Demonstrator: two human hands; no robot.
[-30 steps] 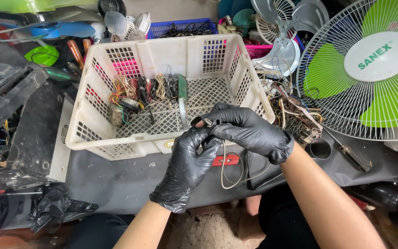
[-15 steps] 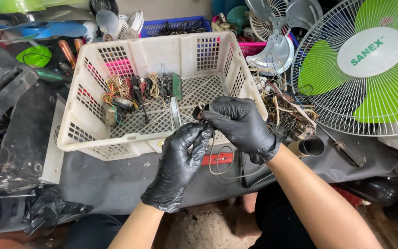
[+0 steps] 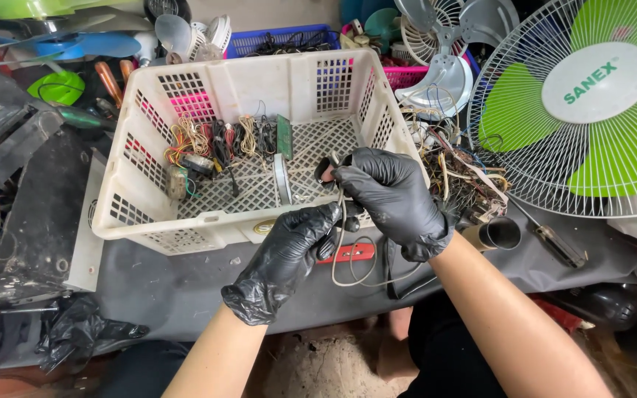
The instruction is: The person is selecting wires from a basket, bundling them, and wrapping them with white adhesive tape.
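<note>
The green-bladed fan [image 3: 591, 110] behind its white wire guard fills the two o'clock corner, and the dark bench top [image 3: 186, 287] runs across the middle of the view from nine to three o'clock. On it, toward eleven o'clock, sits the white slotted basket [image 3: 186, 228], with bundles of coloured wire [image 3: 208, 144], a small green circuit board [image 3: 284, 136] and other salvaged bits lying on its mesh floor. At two o'clock of the basket's near corner a tangle of loose wires [image 3: 458, 173] is heaped, a short metal tube [image 3: 497, 234] lies just below it, and a red tool handle [image 3: 348, 253] lies on the bench under the hands. Both hands wear black gloves and work at the centre, just over the basket's near right corner. The right hand [image 3: 392, 199] is closed around a small dark part [image 3: 326, 171], pinched at the fingertips, from which a thin pale cord [image 3: 344, 258] hangs in a loop down toward six o'clock. The left hand [image 3: 289, 258] is curled shut on that cord a little lower. To handle this well, I judge the right-hand pinch should stay firm on the part while the left draws the cord smoothly, keeping the loop free of the basket rim and the wire heap so nothing snags.
</note>
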